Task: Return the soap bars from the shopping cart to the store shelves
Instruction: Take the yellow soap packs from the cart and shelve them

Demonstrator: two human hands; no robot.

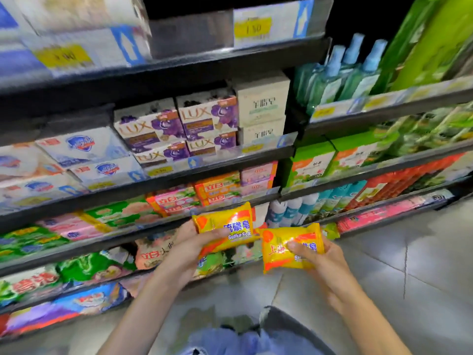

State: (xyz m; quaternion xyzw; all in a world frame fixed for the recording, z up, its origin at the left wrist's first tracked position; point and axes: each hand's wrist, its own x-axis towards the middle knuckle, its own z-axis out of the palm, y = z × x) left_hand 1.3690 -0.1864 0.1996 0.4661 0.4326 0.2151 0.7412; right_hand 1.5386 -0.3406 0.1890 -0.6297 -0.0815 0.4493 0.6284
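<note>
I hold two yellow and orange sulfur soap packets in front of the store shelves. My left hand [190, 243] grips one soap bar [225, 226] with the thumb across its front. My right hand [318, 254] grips the other soap bar [289, 248], thumb on top, a little lower and to the right. Both packets sit close together, almost touching, level with the lower shelves [107, 242]. The shopping cart is out of view.
Black shelves hold boxed Lux soap [179, 124], white and blue soap boxes [84, 147], pink, orange and green packets below. Blue bottles [340, 73] and green boxes stand on the right-hand unit. Grey tiled floor [409, 265] lies at the right and below.
</note>
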